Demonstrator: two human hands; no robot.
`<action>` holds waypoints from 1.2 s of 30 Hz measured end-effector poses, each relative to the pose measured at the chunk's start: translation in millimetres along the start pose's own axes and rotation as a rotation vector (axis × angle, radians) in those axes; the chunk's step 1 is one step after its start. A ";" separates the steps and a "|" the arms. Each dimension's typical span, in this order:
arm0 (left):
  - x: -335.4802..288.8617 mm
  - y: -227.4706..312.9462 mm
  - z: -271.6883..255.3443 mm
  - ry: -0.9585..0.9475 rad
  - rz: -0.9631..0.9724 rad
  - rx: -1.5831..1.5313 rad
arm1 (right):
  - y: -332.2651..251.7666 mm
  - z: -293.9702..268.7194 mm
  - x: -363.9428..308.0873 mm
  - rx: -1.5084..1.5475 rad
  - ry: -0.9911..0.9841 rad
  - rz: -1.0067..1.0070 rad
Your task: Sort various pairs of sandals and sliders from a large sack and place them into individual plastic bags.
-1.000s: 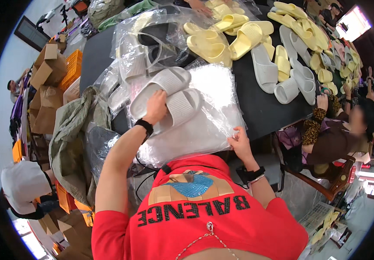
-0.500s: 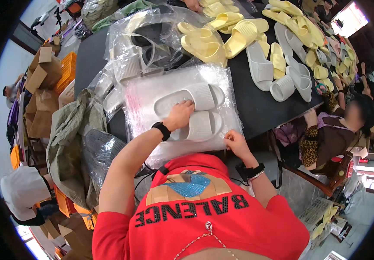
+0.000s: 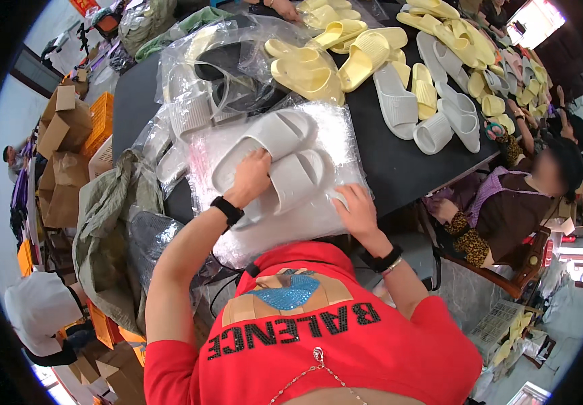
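Grey slippers (image 3: pixel 279 135), a pair, lie side by side above the stack of clear plastic bags (image 3: pixel 340 154) at the near edge of the black table (image 3: pixel 416 181), their toe ends pointing to the right and away from the person. They look moulded from a light, springy foam, so I would expect them to weigh little, to give a bit under the fingers and to come to no harm from a firm squeeze. The bags beneath look far more slippery (their gloss suggests thin, smooth film), and the pair could well slide or fan apart if only one slipper were held. The best hold is probably at the two inner edges, where they meet just behind the ribbed straps, so that both are caught at once. That is about where the left hand (image 3: pixel 252 178) is: its fingers are curled over the adjoining edges and closed on the pair, though the thumb's exact place is hidden. The right hand (image 3: pixel 357 208) is near the toe end of the nearer slipper, fingers bent and only slightly spread, their tips at the plastic; I cannot tell whether they pinch a layer of it or merely rest there.
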State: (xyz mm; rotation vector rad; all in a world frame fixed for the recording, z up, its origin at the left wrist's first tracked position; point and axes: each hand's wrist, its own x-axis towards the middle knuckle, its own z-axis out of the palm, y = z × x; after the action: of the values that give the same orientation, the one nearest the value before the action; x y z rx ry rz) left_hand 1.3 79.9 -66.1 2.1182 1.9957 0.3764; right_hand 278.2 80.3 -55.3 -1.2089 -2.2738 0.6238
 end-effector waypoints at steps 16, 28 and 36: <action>-15.9 73.6 -44.5 -0.007 0.343 -0.261 | -3.5 -53.9 37.7 0.738 -0.299 0.170; 13.3 98.6 -84.8 0.238 0.161 -0.670 | 39.0 -111.8 51.1 0.807 -0.030 0.290; -14.1 41.6 -99.6 0.258 0.043 -0.639 | 143.5 -124.1 117.2 0.195 0.416 0.317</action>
State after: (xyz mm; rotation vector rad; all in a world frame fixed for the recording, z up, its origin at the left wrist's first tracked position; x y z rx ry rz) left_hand 7.7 60.8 40.8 1.7604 1.6326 1.1664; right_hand 386.0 272.5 -20.5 -1.4574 -1.6574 0.6205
